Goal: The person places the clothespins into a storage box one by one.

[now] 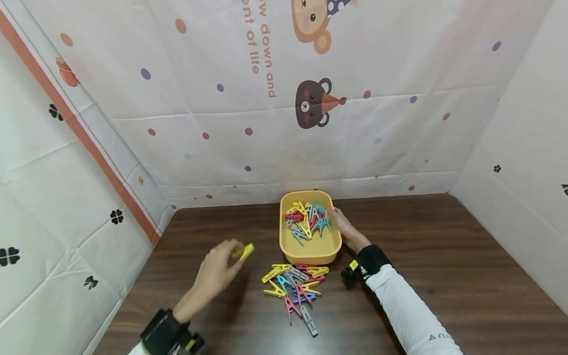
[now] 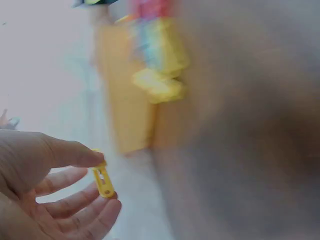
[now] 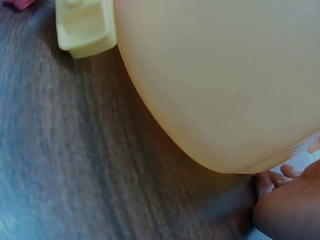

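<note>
My left hand [image 1: 216, 272] hovers over the dark wooden table [image 1: 443, 256], left of a pile of coloured clothespins [image 1: 295, 286], and pinches a yellow clothespin [image 1: 245, 252] between thumb and fingers. The left wrist view shows that same yellow clothespin [image 2: 103, 180] at my fingertips [image 2: 95, 159], against a blurred background. My right hand [image 1: 343, 227] rests against the right rim of a yellow tray [image 1: 310, 254] that holds several clothespins [image 1: 306, 219]. In the right wrist view the yellow tray [image 3: 215, 80] fills the frame, with my fingers [image 3: 272, 180] at its lower edge.
Patterned white sheets wall the table at the back [image 1: 284, 123] and on both sides. The clothespin pile lies just in front of the tray. Bare wood stretches to the right and left of the tray.
</note>
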A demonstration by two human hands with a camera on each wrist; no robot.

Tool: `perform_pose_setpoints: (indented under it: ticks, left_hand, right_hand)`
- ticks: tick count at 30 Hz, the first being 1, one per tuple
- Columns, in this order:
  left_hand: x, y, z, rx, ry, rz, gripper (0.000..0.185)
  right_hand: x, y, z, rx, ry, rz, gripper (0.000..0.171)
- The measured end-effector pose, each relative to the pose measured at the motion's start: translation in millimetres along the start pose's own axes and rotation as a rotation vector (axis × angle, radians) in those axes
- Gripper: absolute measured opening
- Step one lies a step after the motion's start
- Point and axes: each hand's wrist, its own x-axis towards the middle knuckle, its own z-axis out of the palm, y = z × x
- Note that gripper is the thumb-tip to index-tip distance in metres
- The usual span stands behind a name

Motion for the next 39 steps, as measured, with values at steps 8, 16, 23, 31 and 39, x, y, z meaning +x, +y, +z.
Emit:
perform_pose_setpoints:
  ticks: [8, 16, 23, 31, 39]
  left_hand:
    - [122.8, 3.0, -1.1, -0.18, 0.093, 0.019, 0.023]
    - [180.9, 30.3, 68.5, -0.137, -0.095, 0.052, 0.012]
    - [186.8, 46.6, 104.4, 0.027, -0.481, 0.114, 0.019]
    - [182.0, 48.7, 113.0, 0.052, -0.521, 0.15, 0.022]
    - [174.1, 57.4, 109.9, 0.147, -0.535, 0.171, 0.014]
  right_hand:
    - [-2, 1, 4, 0.018, 0.014, -0.007, 0.071]
    - [-3, 2, 1, -0.018, 0.001, -0.003, 0.073]
    - [-1, 0, -1, -0.025, -0.01, -0.011, 0.075]
    - [-2, 3, -1, -0.03, 0.013, 0.0, 0.071]
    - [2, 2, 1, -0.002, 0.02, 0.012, 0.075]
